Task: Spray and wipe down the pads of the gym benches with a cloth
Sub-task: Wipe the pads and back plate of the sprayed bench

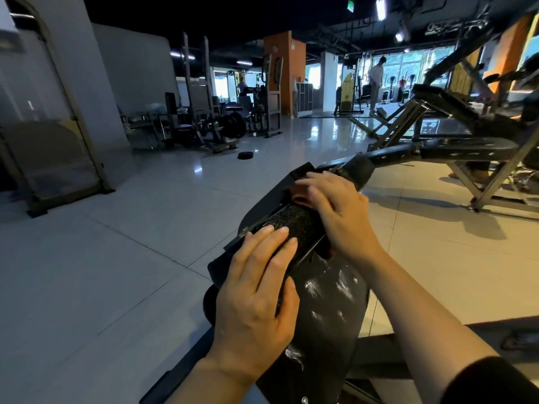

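Bottom centre: one black bench pad, streaked white in several spots. Above it, left hand laid flat with straight fingers on a rough black roller pad. Right hand at frame centre, fingers curled over a reddish cloth, pressing it onto that roller. Farther off, right: one long flat bench. Mid-floor, upper centre: one weight plate. Far upper right: one standing person.

The bench pad is covered in smooth, glossy black vinyl, streaked with white foam. A rough, matt, grainy black strip is seen above it. The floor is laid in polished, reflective tiles.
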Action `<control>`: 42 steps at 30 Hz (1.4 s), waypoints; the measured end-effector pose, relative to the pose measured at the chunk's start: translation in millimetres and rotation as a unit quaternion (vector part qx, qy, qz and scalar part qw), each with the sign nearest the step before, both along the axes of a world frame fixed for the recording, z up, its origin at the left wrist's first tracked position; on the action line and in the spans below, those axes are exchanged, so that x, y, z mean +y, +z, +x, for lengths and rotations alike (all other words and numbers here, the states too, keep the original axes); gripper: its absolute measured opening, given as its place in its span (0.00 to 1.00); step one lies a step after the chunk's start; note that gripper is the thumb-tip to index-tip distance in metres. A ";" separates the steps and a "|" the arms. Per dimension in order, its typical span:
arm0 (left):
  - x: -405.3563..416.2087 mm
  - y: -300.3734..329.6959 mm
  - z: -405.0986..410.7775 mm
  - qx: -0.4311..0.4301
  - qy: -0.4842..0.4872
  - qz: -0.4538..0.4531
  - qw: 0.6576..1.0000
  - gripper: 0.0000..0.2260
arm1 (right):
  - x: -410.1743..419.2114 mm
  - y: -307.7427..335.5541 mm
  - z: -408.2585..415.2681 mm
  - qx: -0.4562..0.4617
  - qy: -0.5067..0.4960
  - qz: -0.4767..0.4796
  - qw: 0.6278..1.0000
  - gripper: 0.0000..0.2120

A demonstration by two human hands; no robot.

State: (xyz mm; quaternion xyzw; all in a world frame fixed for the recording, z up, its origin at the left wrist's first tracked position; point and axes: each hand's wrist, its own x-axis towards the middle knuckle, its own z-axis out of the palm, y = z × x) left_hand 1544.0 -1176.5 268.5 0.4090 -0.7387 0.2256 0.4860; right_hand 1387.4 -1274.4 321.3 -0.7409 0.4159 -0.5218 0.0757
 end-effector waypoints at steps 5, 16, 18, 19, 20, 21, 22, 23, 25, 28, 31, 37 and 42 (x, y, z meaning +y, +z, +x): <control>3.8 4.1 0.6 0.007 -0.008 0.007 1.000 0.20 | -2.7 -2.4 -2.2 -0.164 0.033 0.078 0.983 0.14; 25.8 6.1 -0.6 0.030 0.007 0.068 0.997 0.23 | 30.8 -4.7 1.6 -0.096 0.034 0.051 0.994 0.17; 29.8 9.2 3.1 0.046 0.025 0.064 0.997 0.23 | 36.7 -4.9 9.7 -0.102 0.006 0.071 0.992 0.19; 30.9 11.5 3.8 0.055 0.038 0.062 0.996 0.23 | 46.8 -7.1 18.6 -0.086 0.004 0.062 0.994 0.20; 31.1 13.4 3.5 0.067 0.047 0.060 0.995 0.22 | 59.1 -9.7 28.3 -0.064 0.017 0.040 0.997 0.20; 31.2 14.9 2.9 0.079 0.053 0.057 0.994 0.22 | 71.4 -12.5 37.2 -0.036 0.034 0.006 0.999 0.20; 31.7 15.4 2.2 0.089 0.055 0.054 0.993 0.21 | 81.2 -14.9 43.7 -0.008 0.051 -0.027 0.998 0.20; 32.5 14.9 1.5 0.094 0.058 0.052 0.993 0.21 | 84.5 -16.0 44.9 0.011 0.069 -0.049 0.996 0.19; 35.6 11.6 0.0 0.080 0.060 0.064 0.993 0.22 | 74.7 -12.0 36.8 0.016 0.090 -0.048 0.995 0.18; 41.6 4.3 -0.6 0.031 0.062 0.103 0.992 0.24 | 51.2 -14.3 14.3 -0.068 0.074 0.019 0.995 0.18; 43.7 5.9 -3.1 0.009 0.069 0.106 0.992 0.26 | 53.9 -13.1 15.7 -0.123 0.040 0.058 0.990 0.18; 33.4 9.2 -21.8 0.025 0.083 0.083 0.993 0.24 | 64.4 -14.8 24.0 -0.028 0.101 -0.039 0.994 0.18; 17.5 7.1 -39.2 0.031 0.116 0.050 0.992 0.22 | 10.3 -13.9 -19.7 -0.121 -0.022 0.013 0.992 0.17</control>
